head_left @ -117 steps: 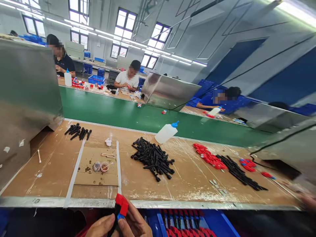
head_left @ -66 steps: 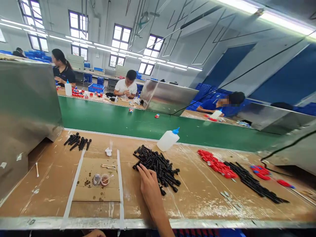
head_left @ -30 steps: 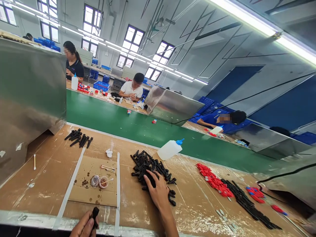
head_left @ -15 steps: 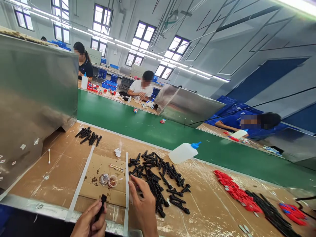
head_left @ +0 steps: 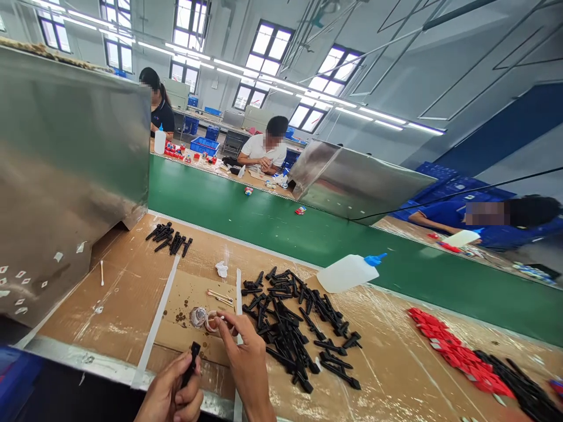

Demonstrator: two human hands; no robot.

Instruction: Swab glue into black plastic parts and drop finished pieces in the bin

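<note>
The big heap of black plastic pieces (head_left: 294,328) on the cardboard-covered bench (head_left: 396,363) lies unused, and a wide row of red parts (head_left: 457,357) beside more black strips (head_left: 523,390) at the right also waits, so most of the work looks undone; only 1 piece is in hand. The left hand (head_left: 171,395) closes around a single black piece (head_left: 192,357), held upright at the near bench edge. The right hand (head_left: 244,357) reaches over 2 small glue cups (head_left: 203,317) on a cardboard square, its fingertips pinching a thin swab stick at the cups; the grip is closed on that stick as far as the view shows. A tipped white squeeze bottle with blue nozzle (head_left: 349,272) lies behind the heap, a smaller cluster of black pieces (head_left: 171,239) sits far left, and a lone cotton swab (head_left: 102,272) lies near the steel divider (head_left: 70,176).

The room is a bright factory hall: a green conveyor belt (head_left: 264,217) runs past the bench, 3 other people sit at benches beyond it, and tall windows line the far wall.
</note>
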